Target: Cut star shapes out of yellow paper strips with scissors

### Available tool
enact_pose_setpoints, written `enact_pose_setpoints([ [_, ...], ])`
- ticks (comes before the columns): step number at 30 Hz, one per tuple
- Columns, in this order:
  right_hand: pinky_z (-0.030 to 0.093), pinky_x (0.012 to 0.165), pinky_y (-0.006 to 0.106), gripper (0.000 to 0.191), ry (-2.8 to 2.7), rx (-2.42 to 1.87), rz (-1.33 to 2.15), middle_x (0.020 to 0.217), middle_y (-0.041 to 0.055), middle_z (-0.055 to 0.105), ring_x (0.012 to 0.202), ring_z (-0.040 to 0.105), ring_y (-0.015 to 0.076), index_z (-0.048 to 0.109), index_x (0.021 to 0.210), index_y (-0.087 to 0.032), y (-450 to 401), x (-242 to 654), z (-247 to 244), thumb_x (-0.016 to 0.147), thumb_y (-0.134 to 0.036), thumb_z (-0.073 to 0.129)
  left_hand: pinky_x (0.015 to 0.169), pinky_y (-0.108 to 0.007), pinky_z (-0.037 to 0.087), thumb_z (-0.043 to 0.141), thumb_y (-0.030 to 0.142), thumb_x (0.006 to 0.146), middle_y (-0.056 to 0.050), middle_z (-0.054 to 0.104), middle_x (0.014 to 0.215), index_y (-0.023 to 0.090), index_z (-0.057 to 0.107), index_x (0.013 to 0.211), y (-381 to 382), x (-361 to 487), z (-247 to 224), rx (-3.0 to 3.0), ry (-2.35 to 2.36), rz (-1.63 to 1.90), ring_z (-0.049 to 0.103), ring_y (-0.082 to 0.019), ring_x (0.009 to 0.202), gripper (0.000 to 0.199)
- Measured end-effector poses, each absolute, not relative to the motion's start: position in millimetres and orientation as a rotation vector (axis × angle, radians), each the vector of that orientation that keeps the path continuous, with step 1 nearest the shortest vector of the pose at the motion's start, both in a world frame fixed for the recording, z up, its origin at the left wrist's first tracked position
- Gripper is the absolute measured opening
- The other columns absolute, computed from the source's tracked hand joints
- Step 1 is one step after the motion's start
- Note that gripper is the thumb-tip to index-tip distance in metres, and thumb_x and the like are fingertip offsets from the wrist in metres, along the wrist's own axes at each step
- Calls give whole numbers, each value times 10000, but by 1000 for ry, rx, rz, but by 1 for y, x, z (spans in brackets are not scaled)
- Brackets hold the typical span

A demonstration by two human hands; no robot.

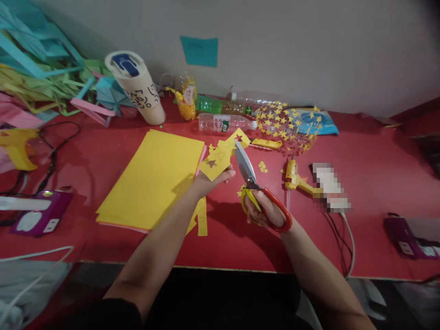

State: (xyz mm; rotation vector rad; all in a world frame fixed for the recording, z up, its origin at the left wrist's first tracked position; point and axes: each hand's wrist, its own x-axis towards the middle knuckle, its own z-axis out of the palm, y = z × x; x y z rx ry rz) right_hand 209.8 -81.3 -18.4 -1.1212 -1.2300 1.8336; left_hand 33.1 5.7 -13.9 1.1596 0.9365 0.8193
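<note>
In my left hand is a piece of yellow paper with star-shaped holes and a faint star outline drawn on it. My right hand grips scissors with one red and one yellow handle. Their blades point up and left, the tips at the far end of the paper. Whether the blades touch the paper I cannot tell. Small yellow cut stars lie on the red table beyond the scissors. Beneath my left forearm is a stack of yellow sheets, with yellow paper strips beside it.
Behind my hands lie a clear bottle, a yellow utility knife and a clear form covered in yellow stars. A yellow glue gun and a phone are at right. A white tumbler and folded paper shapes stand at left.
</note>
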Motion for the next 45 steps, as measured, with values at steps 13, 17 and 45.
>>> enact_pose_setpoints([
  [13, 346, 334, 207, 387, -1367, -1577, 1613, 369, -90, 370, 291, 375, 70, 445, 581, -214, -79, 203, -18, 797, -520, 540, 626, -248, 460, 530, 479, 827, -5, 600, 597, 174, 622, 617, -2, 29, -16, 1152, 1034, 1187, 546, -98, 590, 381],
  [17, 403, 395, 226, 478, -1454, -1472, 1581, 379, -81, 375, 328, 385, 68, 408, 556, -219, -78, 205, -27, 743, -634, 551, 643, -242, 467, 538, 444, 828, 1, 598, 592, 173, 640, 624, 1, 27, -20, 1119, 982, 1220, 543, -88, 582, 354],
  [45, 318, 399, 223, 548, -1583, -1320, 1668, 443, -74, 413, 369, 368, 62, 424, 618, -207, -78, 212, -24, 759, -732, 500, 457, -236, 407, 574, 256, 688, 21, 542, 472, 170, 573, 506, 10, 16, -19, 1074, 901, 1250, 496, -83, 450, 202],
])
